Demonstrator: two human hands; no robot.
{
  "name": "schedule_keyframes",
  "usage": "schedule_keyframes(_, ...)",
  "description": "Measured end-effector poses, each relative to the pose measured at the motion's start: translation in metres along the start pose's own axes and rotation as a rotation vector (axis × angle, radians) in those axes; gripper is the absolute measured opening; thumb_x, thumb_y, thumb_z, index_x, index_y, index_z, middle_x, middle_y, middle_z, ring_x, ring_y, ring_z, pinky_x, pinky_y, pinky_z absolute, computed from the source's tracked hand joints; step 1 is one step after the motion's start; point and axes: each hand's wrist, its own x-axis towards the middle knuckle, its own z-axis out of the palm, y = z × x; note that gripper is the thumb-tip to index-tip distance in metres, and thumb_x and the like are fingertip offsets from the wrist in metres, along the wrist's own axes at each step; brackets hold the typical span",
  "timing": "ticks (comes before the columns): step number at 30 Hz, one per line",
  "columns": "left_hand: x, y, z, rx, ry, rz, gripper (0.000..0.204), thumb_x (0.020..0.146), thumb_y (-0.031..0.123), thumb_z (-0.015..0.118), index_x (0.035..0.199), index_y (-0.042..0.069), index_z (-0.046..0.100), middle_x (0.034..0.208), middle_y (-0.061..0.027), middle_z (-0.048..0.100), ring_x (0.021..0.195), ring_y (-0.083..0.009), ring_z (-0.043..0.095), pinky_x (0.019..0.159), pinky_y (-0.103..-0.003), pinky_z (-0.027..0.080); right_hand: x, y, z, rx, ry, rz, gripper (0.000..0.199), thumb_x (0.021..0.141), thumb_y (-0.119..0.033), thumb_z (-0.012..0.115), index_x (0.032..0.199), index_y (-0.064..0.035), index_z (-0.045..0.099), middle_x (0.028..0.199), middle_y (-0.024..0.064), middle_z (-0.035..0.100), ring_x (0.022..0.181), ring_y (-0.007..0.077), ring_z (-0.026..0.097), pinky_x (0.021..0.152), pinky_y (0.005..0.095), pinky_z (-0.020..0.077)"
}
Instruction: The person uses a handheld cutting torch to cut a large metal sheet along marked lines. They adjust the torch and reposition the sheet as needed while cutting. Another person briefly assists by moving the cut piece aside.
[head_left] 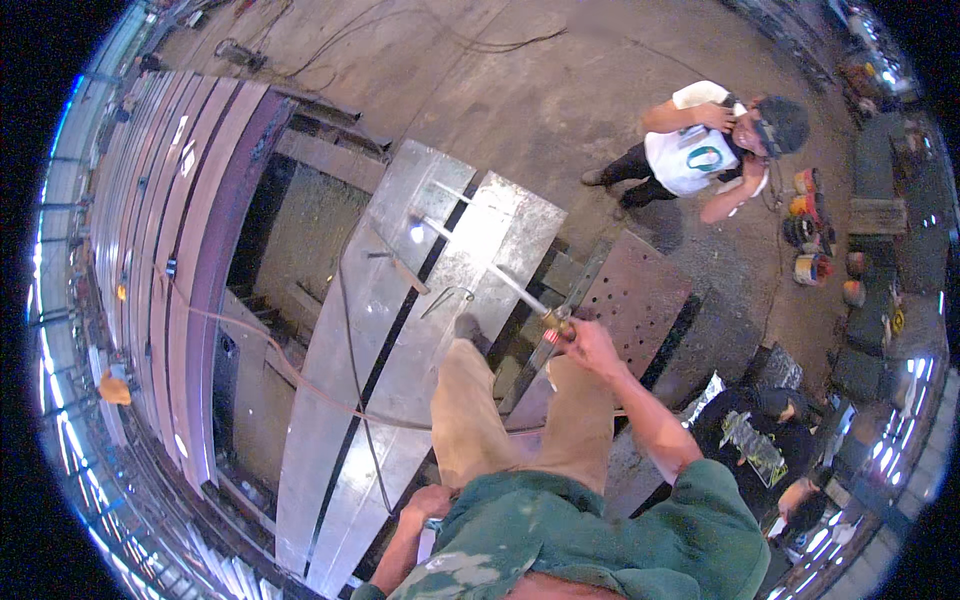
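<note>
My right hand [592,348] is closed round the brass-coloured rear of a gas torch [517,288]. The torch's long metal tube points away to the upper left, over pale steel plates [500,222]. Close to its far end is a bright bluish-white spot [417,230]; whether it is a flame I cannot tell. Down by my hip, my left hand [428,503] has its fingers curled, with a small light-blue bit showing beside it. A hammer [403,272] with a wooden handle lies on the plates. Next to it is a bent thin wire piece [449,299].
A reddish hose [290,372] and a dark cable [350,340] cross the plates. Long steel beams [190,220] stand at left. A perforated plate [640,300] lies at right. A person in a white shirt [683,160] stands at far right; another person [755,440] is low at near right.
</note>
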Motion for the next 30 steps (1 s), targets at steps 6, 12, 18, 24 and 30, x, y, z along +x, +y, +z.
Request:
schedule_keyframes(6,0.134,0.052,-0.114,-0.245,0.621,0.125,0.033,0.095,0.034,0.06,0.098,0.003,0.069,0.092,-0.0243,0.069,0.089,-0.0453,0.067,0.076,-0.051,0.052,0.127,0.116,0.065,-0.135,0.122,0.027,0.047,0.086,-0.052,0.074,0.101,-0.0077,0.068,0.077,0.0211,0.067,0.074,0.0441,0.064,0.062,0.0495,0.0488)
schedule_keyframes(12,0.46,0.049,-0.288,-0.629,0.715,0.398,0.063,0.097,0.058,0.055,0.126,0.003,0.066,0.115,-0.0233,0.07,0.11,-0.0342,0.068,0.095,-0.044,0.051,0.22,0.228,0.172,-0.081,0.245,0.103,0.04,0.088,-0.038,0.074,0.106,-0.0036,0.067,0.078,0.022,0.068,0.073,0.0447,0.066,0.063,0.049,0.051)
schedule_keyframes(18,0.663,0.072,-0.385,-0.863,0.959,0.435,0.068,0.094,0.059,0.057,0.119,-0.004,0.065,0.107,-0.0262,0.071,0.1,-0.037,0.07,0.09,-0.045,0.053,0.327,0.337,0.263,-0.121,0.306,-0.158,0.024,0.086,-0.022,0.077,0.089,-0.0013,0.065,0.074,0.0202,0.067,0.067,0.0418,0.065,0.06,0.0442,0.0499)
schedule_keyframes(24,0.73,0.046,-0.401,-0.924,1.155,0.232,0.047,0.093,0.041,0.058,0.096,-0.004,0.071,0.095,-0.0282,0.071,0.096,-0.047,0.068,0.086,-0.054,0.053,0.399,0.398,0.286,-0.355,0.225,-0.31,0.026,0.084,-0.022,0.078,0.093,-0.0012,0.064,0.065,0.0116,0.06,0.059,0.0241,0.06,0.057,0.0403,0.0465)
schedule_keyframes(30,0.761,0.066,-0.401,-0.741,1.101,0.319,0.044,0.095,0.041,0.056,0.101,0.001,0.072,0.1,-0.0268,0.071,0.099,-0.0466,0.068,0.089,-0.055,0.053,0.382,0.471,0.292,0.017,-0.039,-0.137,0.026,0.088,-0.029,0.074,0.094,-0.0046,0.07,0.069,-0.0001,0.062,0.064,0.0194,0.062,0.061,0.0353,0.0495)
